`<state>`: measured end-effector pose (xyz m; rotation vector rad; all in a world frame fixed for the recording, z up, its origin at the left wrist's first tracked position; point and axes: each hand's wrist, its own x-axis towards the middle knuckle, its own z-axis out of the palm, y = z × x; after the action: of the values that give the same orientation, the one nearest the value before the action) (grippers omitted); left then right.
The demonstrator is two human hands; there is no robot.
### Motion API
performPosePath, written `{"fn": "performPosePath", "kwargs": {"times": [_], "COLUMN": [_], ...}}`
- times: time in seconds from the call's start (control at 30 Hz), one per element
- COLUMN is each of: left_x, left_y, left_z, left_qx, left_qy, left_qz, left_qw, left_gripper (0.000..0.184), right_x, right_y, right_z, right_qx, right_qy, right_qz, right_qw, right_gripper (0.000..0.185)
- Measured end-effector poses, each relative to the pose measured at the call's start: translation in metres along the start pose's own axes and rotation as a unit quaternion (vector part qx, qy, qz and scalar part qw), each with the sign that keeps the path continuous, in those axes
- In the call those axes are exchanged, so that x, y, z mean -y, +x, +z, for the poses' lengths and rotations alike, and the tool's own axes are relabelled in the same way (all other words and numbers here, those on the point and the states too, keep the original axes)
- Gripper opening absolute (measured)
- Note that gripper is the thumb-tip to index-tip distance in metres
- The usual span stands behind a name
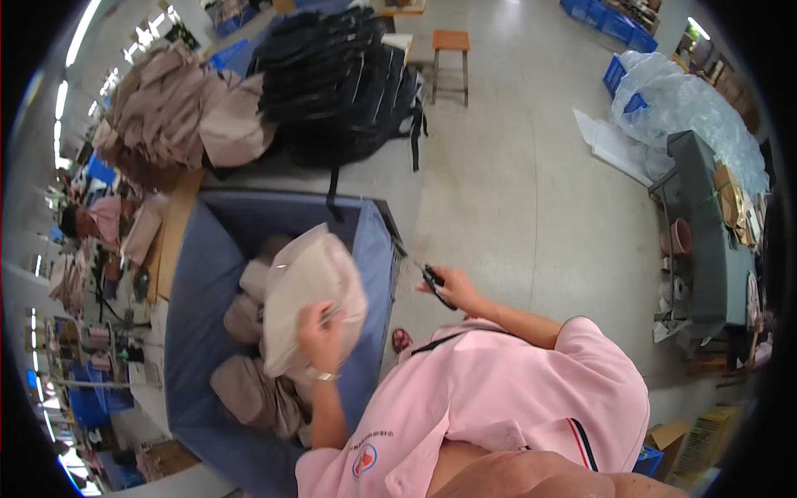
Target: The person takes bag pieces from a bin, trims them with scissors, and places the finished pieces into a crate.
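My left hand (pixel 320 334) is closed on a beige fabric bag (pixel 304 290), lifted over the blue cloth-lined bin (pixel 184 349). Several more beige bags (pixel 249 390) lie inside that bin, partly hidden under the held one. Out to the right of the bin, my right hand (pixel 455 287) grips a pair of black-handled scissors (pixel 435 280). Their blades point up and left toward the bin's edge, apart from the bag.
Beyond the bin are a pile of beige bags (pixel 158 108) and a stack of black backpacks (pixel 332 83). A wooden stool (pixel 451 41) stands on the floor. At right are a grey rack (pixel 706 241) and clear plastic sheeting (pixel 672 91). A co-worker (pixel 104 220) sits far left.
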<state>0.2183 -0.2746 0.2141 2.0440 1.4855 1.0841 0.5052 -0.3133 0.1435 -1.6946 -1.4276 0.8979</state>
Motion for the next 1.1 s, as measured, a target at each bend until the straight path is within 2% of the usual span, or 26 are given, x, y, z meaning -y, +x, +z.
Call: {"fn": "performPosePath", "kwargs": {"times": [0.07, 0.13, 0.2, 0.37, 0.47, 0.5, 0.63, 0.7, 0.8, 1.0, 1.1], "left_x": [0.028, 0.046, 0.033, 0.024, 0.026, 0.027, 0.039, 0.035, 0.040, 0.029, 0.036], "left_y": [-0.023, -0.047, -0.052, -0.066, -0.071, -0.070, -0.073, -0.071, -0.074, -0.069, -0.073], "left_z": [0.061, 0.107, 0.122, 0.143, 0.148, 0.149, 0.155, 0.151, 0.152, 0.143, 0.149], "left_qx": [0.076, 0.120, 0.146, 0.222, 0.216, 0.217, 0.212, 0.213, 0.228, 0.214, 0.214], "left_qy": [-0.087, -0.087, -0.007, -0.043, -0.045, -0.049, -0.088, -0.099, -0.123, -0.126, -0.126], "left_qz": [-0.044, -0.071, -0.040, -0.101, -0.093, -0.089, -0.086, -0.083, -0.129, -0.207, -0.185], "left_qw": [0.992, 0.986, 0.988, 0.969, 0.971, 0.971, 0.969, 0.968, 0.957, 0.946, 0.951], "left_gripper": [0.021, 0.024, 0.022, 0.023, 0.024, 0.023, 0.023, 0.021, 0.022, 0.039, 0.043], "right_x": [-0.034, -0.048, -0.034, -0.037, -0.036, -0.025, -0.063, -0.065, -0.069, -0.064, -0.056], "right_y": [-0.002, -0.008, -0.013, -0.020, -0.024, -0.022, -0.022, -0.016, -0.007, -0.001, 0.001], "right_z": [0.021, 0.019, 0.005, 0.010, 0.021, 0.021, 0.058, 0.070, 0.081, 0.084, 0.089], "right_qx": [-0.025, -0.011, 0.010, 0.028, 0.050, 0.102, 0.111, 0.090, 0.078, 0.094, 0.080], "right_qy": [0.024, 0.001, -0.045, -0.128, -0.145, -0.141, -0.140, -0.159, -0.182, -0.241, -0.251], "right_qz": [0.025, 0.065, 0.113, 0.125, 0.117, 0.149, 0.071, 0.076, 0.075, 0.039, 0.052], "right_qw": [0.999, 0.998, 0.993, 0.983, 0.981, 0.973, 0.981, 0.980, 0.977, 0.965, 0.963], "right_gripper": [0.046, 0.045, 0.044, 0.056, 0.058, 0.056, 0.050, 0.049, 0.048, 0.048, 0.047]}}
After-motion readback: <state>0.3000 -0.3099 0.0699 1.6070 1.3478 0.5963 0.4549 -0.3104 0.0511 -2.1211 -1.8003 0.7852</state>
